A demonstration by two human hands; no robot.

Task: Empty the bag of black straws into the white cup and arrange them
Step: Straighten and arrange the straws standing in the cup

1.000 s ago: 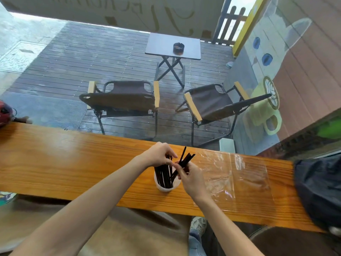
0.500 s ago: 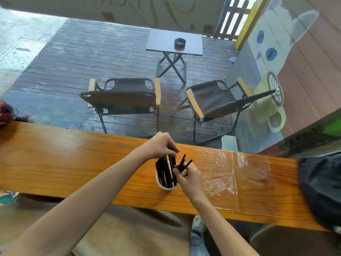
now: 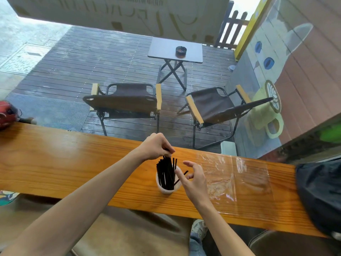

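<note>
A long wooden counter (image 3: pixel 73 163) runs left to right across the near part of the scene. Beyond it lies a dark deck (image 3: pixel 92 61) with two folding chairs (image 3: pixel 125 102) and, farther off, a small table (image 3: pixel 175 50) bearing an ashtray (image 3: pixel 181 51). At the right end of the counter sits a dark bag (image 3: pixel 321 196); at the far left edge, a red object (image 3: pixel 6 114), partly cut off.

A clear plastic bag (image 3: pixel 239 178) lies flat on the counter, right of centre, with no straws to be seen in it. Just left of it stands the cup (image 3: pixel 167 189), white and upright, with the straws (image 3: pixel 167 172) bunched inside it — most near upright, one leaning out to the right.

The left hand (image 3: pixel 156 146) hovers over the cup, fingers curled and pinching the top ends of a few straws. The right hand (image 3: pixel 193 179) is beside the cup's right rim, its fingers spread and relaxed, gripping nothing — the leaning straw's tip lies at its fingers, though whether they touch cannot be told.
</note>
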